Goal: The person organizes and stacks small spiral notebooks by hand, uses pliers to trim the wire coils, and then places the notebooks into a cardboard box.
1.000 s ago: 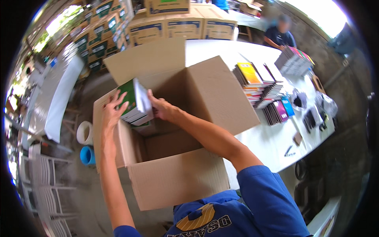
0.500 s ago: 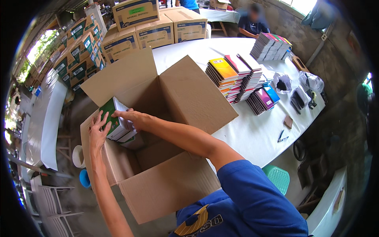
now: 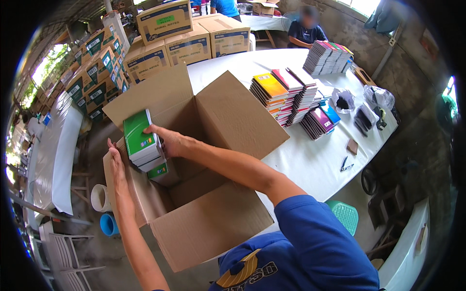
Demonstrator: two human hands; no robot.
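A stack of green-covered notebooks (image 3: 138,132) is tilted at the left side of an open cardboard box (image 3: 228,119). My right hand (image 3: 170,141) grips its right side, thumb on the top cover and the other fingers mostly hidden behind. Beside the stack, my left hand (image 3: 118,162) lies along the box's left flap, its fingers stretched out and apart from the notebooks. Lower inside the box, another green notebook (image 3: 158,170) shows beneath the held stack.
Notebook stacks (image 3: 279,94) in several colours stand on the white table (image 3: 296,155) to the right, with pliers (image 3: 345,165) near its edge. Closed cartons (image 3: 187,46) are piled behind the box. A person (image 3: 307,31) sits at the far end. A blue bucket (image 3: 109,224) is on the floor.
The green notebook stack has turned so its top cover shows more fully. My left hand has come off the stack to the box's flap, while my right hand keeps its grip.
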